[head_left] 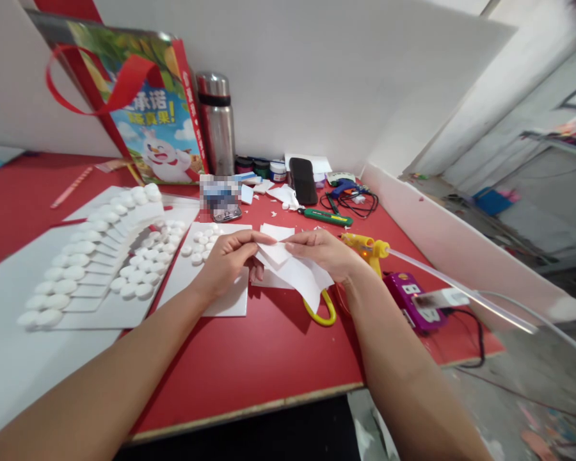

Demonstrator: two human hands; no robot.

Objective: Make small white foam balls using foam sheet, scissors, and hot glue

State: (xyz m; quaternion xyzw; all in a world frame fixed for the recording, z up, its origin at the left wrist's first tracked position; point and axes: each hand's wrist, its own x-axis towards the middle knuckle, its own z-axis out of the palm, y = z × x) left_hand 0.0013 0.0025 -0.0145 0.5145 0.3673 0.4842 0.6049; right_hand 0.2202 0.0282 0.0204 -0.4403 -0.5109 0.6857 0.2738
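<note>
Both my hands meet over the middle of the red table (249, 358), holding white paper pieces (292, 269) between them. My left hand (228, 259) pinches the left edge of the paper with its fingers closed. My right hand (324, 250) grips the paper's upper right part, fingers curled on it. Under the paper lie scissors with yellow handles (322, 312). A white foam sheet (225, 301) lies beneath my left hand.
White boards with several rows of white round pieces (100, 256) lie at left. A yellow glue gun (367, 246) with its stick and a purple power strip (410, 298) are at right. A steel flask (217, 121), gift bag (144, 102), black phone (303, 180), green knife (327, 218) and paint jars stand behind.
</note>
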